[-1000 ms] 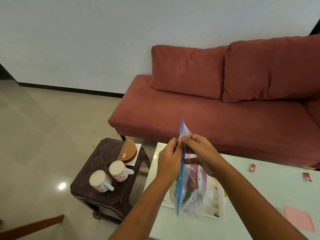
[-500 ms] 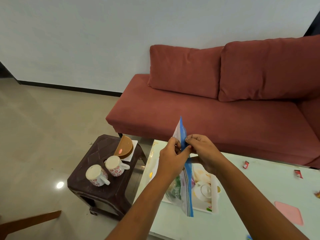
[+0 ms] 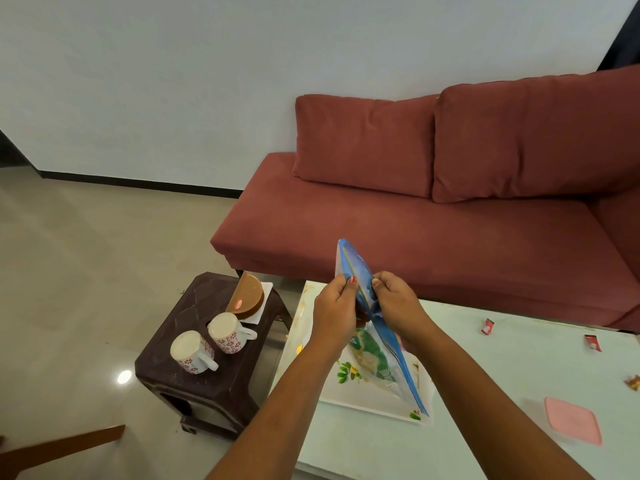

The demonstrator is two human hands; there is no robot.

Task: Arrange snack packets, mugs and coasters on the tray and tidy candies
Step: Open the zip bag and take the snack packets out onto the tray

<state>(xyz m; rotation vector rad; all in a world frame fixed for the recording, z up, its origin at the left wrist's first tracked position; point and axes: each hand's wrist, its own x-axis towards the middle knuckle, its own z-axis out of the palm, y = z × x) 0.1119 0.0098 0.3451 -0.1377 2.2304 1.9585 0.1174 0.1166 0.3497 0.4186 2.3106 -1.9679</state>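
Head view: clear blue-zip bag (image 3: 379,344) now tilted, mouth parting; left hand (image 3: 334,306) and right hand (image 3: 398,303) pinch opposite lips, unpacking snacks above floral tray (image 3: 349,393).

Soft even daylight; lamp glare spot on floor (image 3: 124,376) far left of fingers; edges bowed; focus sharp.

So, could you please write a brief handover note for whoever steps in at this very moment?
Left hand and right hand: both pinch the top of the zip bag, held over the tray on the white table.
Two mugs and the coaster stack sit on the brown stool.
Loose candies lie on the table, pink lid too.
Done: nothing visibly arranged on the tray.
Left: snack packets, mugs, coasters to tray; gather candies.
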